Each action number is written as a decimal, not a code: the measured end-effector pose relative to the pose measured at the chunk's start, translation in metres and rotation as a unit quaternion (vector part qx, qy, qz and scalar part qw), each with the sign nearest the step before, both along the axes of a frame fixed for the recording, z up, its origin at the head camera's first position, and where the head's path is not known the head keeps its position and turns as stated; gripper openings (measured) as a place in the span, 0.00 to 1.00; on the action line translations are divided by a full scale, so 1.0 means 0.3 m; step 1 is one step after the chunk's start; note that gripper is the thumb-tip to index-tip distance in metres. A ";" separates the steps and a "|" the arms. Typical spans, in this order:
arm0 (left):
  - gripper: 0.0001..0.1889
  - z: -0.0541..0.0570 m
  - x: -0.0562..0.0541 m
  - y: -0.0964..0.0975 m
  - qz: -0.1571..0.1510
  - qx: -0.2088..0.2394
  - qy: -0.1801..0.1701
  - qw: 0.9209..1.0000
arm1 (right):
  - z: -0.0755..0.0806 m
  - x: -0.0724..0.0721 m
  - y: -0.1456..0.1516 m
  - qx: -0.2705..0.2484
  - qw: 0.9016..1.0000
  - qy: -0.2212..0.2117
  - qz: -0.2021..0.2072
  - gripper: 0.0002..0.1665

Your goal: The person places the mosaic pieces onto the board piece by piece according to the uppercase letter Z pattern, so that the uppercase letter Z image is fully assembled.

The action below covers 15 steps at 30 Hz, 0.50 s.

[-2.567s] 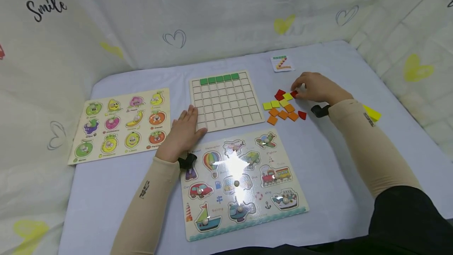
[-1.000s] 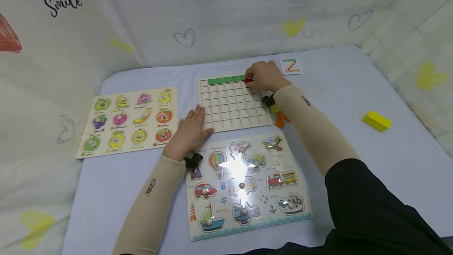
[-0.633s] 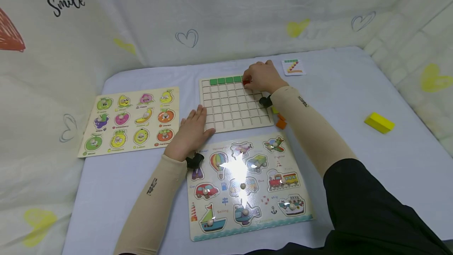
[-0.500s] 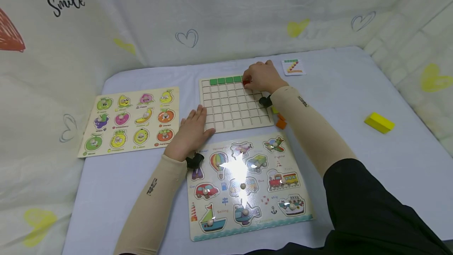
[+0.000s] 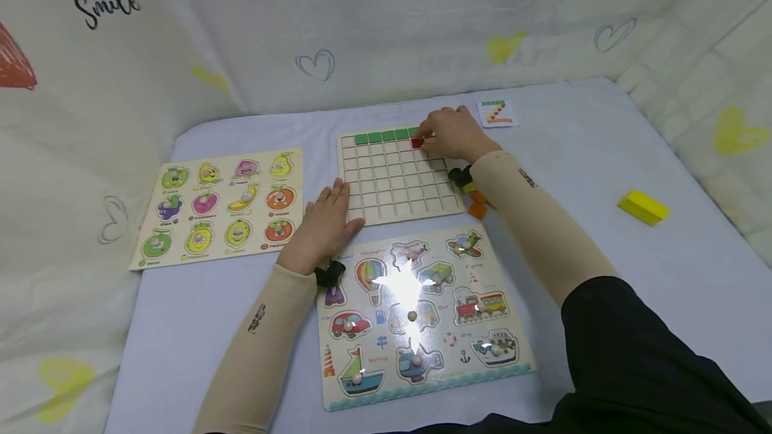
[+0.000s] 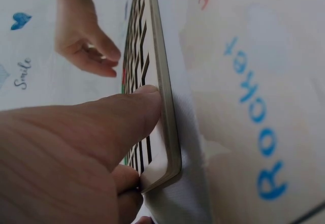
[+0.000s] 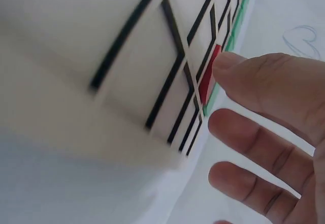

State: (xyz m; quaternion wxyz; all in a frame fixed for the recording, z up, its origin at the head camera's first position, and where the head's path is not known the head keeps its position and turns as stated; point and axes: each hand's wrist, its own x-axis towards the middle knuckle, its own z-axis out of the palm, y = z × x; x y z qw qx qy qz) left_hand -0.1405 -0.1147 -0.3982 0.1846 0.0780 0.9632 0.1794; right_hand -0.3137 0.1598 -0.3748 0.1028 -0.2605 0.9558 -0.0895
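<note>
A wooden grid board [image 5: 392,179] lies in the middle of the table, a row of green square tiles [image 5: 389,135] set along its far edge. One red tile [image 5: 417,143] sits in a cell just below the right end of that row. My right hand [image 5: 455,134] hovers over the board's far right part; in the right wrist view its thumb [image 7: 269,79] overlaps the red tile [image 7: 209,76] while the other fingers hang apart from it. My left hand [image 5: 319,226] rests at the board's near left edge, fingers straight, its thumb [image 6: 147,102] on the board's corner.
Orange tiles [image 5: 477,210] and other tiles lie right of the board, partly hidden by my right forearm. A pattern card [image 5: 497,114] lies behind. A yellow block [image 5: 642,207] is at right, a fruit puzzle [image 5: 220,206] at left, a vehicle puzzle [image 5: 422,327] in front.
My right hand has carried a red tile from the pile to the board. In the last half second it has shifted slightly right, uncovering the red tile. The left hand stays put.
</note>
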 end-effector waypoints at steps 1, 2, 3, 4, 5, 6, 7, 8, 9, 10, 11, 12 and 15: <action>0.45 0.002 0.000 0.001 0.000 0.000 0.000 1.000 | 0.002 0.004 0.011 -0.004 1.000 -0.004 -0.002 0.17; 0.45 0.003 0.000 0.001 0.000 -0.001 0.000 1.000 | 0.003 0.008 0.024 -0.009 1.000 -0.006 -0.002 0.17; 0.45 0.003 -0.001 0.001 0.000 -0.001 0.000 1.000 | 0.002 0.011 0.037 -0.012 1.000 -0.008 -0.001 0.17; 0.45 0.004 -0.001 0.002 0.000 -0.001 0.000 1.000 | 0.001 0.014 0.051 -0.016 1.000 -0.010 -0.001 0.17; 0.45 0.004 -0.001 0.002 -0.001 -0.002 -0.001 1.000 | -0.001 0.018 0.066 -0.020 1.000 -0.011 0.000 0.16; 0.45 0.004 -0.002 0.003 -0.001 -0.003 -0.001 1.000 | -0.003 0.021 0.081 -0.022 1.000 -0.012 0.001 0.16; 0.45 0.004 -0.002 0.004 -0.002 -0.004 -0.002 1.000 | -0.005 0.027 0.096 -0.025 1.000 -0.013 0.002 0.15; 0.45 0.004 -0.002 0.004 -0.002 -0.004 -0.003 1.000 | -0.006 0.033 0.111 -0.027 1.000 -0.014 0.004 0.14; 0.45 0.003 -0.003 0.006 -0.002 -0.003 -0.003 1.000 | -0.007 0.040 0.127 -0.029 0.999 -0.016 0.004 0.13; 0.45 0.002 -0.002 0.007 -0.002 -0.004 -0.003 1.000 | -0.008 0.049 0.142 -0.029 0.999 -0.018 0.003 0.13; 0.45 0.002 -0.003 0.008 -0.002 -0.004 -0.003 1.000 | -0.008 0.058 0.157 -0.031 0.999 -0.025 0.000 0.12; 0.45 0.001 -0.002 0.008 -0.001 -0.003 -0.003 1.000 | -0.007 0.069 0.172 -0.031 0.999 -0.034 -0.003 0.12; 0.45 -0.002 -0.002 0.008 -0.002 -0.002 -0.001 1.000 | -0.006 0.096 0.213 -0.027 0.999 -0.045 -0.006 0.11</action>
